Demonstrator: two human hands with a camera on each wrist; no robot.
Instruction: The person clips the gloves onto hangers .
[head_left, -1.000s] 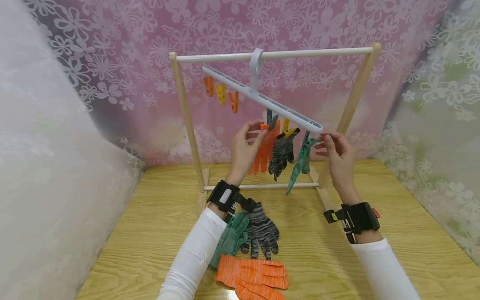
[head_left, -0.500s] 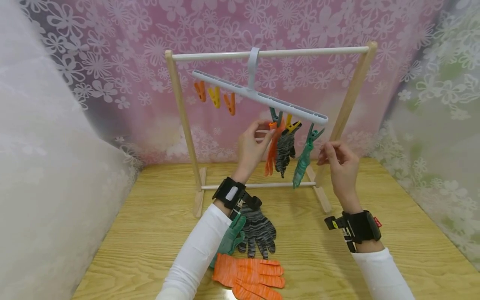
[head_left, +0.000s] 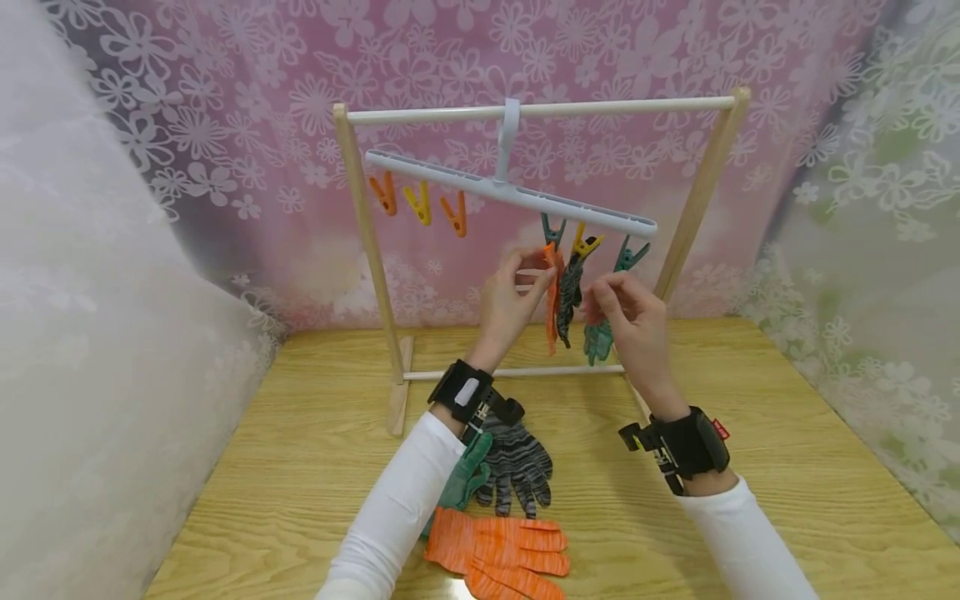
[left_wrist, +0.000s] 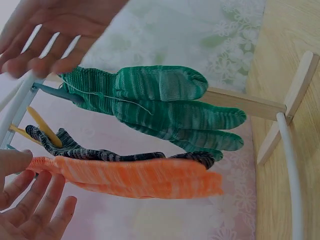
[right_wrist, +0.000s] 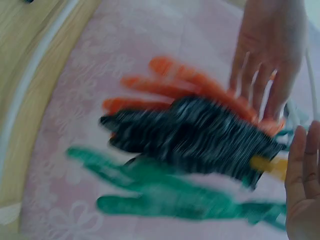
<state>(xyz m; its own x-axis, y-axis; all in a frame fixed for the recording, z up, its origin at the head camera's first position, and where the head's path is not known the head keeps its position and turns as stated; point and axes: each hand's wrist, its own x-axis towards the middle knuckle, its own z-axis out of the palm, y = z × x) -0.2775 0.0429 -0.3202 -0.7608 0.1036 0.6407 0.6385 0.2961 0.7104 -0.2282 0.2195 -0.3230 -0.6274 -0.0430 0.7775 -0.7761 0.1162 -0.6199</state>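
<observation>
A grey hanger (head_left: 450,177) hangs tilted, its right end lower. Under its right half, clothes pegs hold an orange glove (left_wrist: 140,177), a black-and-grey glove (right_wrist: 195,140) and a green glove (left_wrist: 160,105). My left hand (head_left: 510,296) pinches the orange glove's cuff between thumb and fingertips, just below a teal peg (head_left: 553,232). My right hand (head_left: 633,325) is raised in front of the green glove and partly covers it in the head view. Its fingers are relaxed and hold nothing. A yellow peg (head_left: 587,243) grips the black-and-grey cuff.
A wooden rack (head_left: 367,242) with a white top rail carries the hanger. Two orange pegs and a yellow peg (head_left: 418,205) hang from its left half. On the table lie a black-and-grey glove (head_left: 519,467), a green glove (head_left: 467,477) and an orange glove (head_left: 502,546).
The hanger has swivelled, its right end moving up in the head view and its left end down. My right hand has left that end and moved left. My left hand has stayed on the orange cuff.
</observation>
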